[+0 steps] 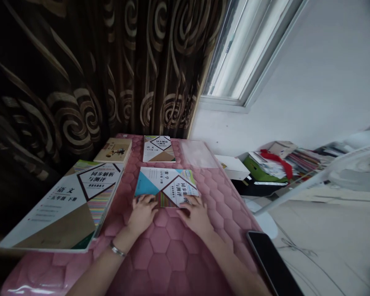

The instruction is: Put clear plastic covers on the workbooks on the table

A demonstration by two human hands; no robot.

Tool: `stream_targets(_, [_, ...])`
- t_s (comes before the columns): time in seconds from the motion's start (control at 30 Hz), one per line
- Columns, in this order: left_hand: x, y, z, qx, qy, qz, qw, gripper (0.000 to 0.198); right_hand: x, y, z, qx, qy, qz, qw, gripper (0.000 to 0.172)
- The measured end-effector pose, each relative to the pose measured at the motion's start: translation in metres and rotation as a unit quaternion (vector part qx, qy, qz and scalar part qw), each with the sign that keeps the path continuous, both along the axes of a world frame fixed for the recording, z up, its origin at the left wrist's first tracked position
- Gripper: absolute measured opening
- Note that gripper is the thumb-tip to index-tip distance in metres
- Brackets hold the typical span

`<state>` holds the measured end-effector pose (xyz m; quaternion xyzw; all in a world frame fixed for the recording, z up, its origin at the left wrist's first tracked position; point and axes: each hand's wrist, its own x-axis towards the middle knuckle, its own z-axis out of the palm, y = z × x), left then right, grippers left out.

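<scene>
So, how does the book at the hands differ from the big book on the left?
The middle book has a blue patch; the left book has a broad brown one. The left hand and right hand touch the middle book; neither touches the left book. Both books lie closed on the pink cover, with diamond outlines.

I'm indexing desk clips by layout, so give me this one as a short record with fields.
Left hand: fingers on the near left part of the blue-and-white book
Right hand: fingers on its near right part
Left side: large book, tan book beyond it
Far end: small white book, pale sheet
Right edge: black phone
Surface: pink hexagon-patterned tabletop
</scene>
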<state>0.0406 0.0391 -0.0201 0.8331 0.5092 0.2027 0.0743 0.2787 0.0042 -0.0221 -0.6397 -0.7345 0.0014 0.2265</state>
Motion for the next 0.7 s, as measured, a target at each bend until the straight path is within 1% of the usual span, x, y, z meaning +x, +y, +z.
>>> stream_targets(0.07, [0.019,0.003,0.0,-0.01,-0.002,-0.028,1.0,0.023,-0.027,0.009,0.001,-0.007,0.016,0.04,0.999,0.013])
stream_targets(0.13, [0.029,0.008,-0.001,-0.003,-0.006,-0.032,0.999,0.023,-0.044,0.018,0.0,-0.016,0.028,0.05,0.998,0.01])
stream_targets(0.2, [0.03,0.011,-0.003,0.009,-0.008,-0.029,0.999,0.023,-0.051,0.024,-0.004,-0.021,0.042,0.048,0.998,0.007])
stream_targets(0.3, [0.02,0.013,-0.004,0.024,-0.011,-0.029,0.999,0.018,-0.046,0.027,-0.009,-0.014,0.062,0.045,0.997,0.005])
stream_targets(0.4, [0.002,0.012,-0.003,0.037,-0.01,-0.005,0.999,0.016,-0.026,0.023,-0.014,0.0,0.072,0.037,0.997,0.005])
stream_targets(0.47, [-0.015,0.012,-0.004,0.048,-0.009,0.029,0.998,0.016,-0.006,0.018,-0.017,0.012,0.082,0.026,0.996,0.005])
stream_targets(0.53, [-0.033,0.014,-0.007,0.057,-0.01,0.049,0.997,0.016,0.019,0.013,-0.021,0.021,0.093,0.009,0.995,0.006])
stream_targets(0.63, [-0.059,0.02,-0.013,0.061,-0.03,0.045,0.997,0.018,0.056,0.008,-0.026,0.027,0.111,0.009,0.993,0.009])
stream_targets(0.7, [-0.07,0.024,-0.016,0.051,-0.058,0.036,0.996,0.02,0.075,0.007,-0.028,0.029,0.132,0.026,0.99,0.01])
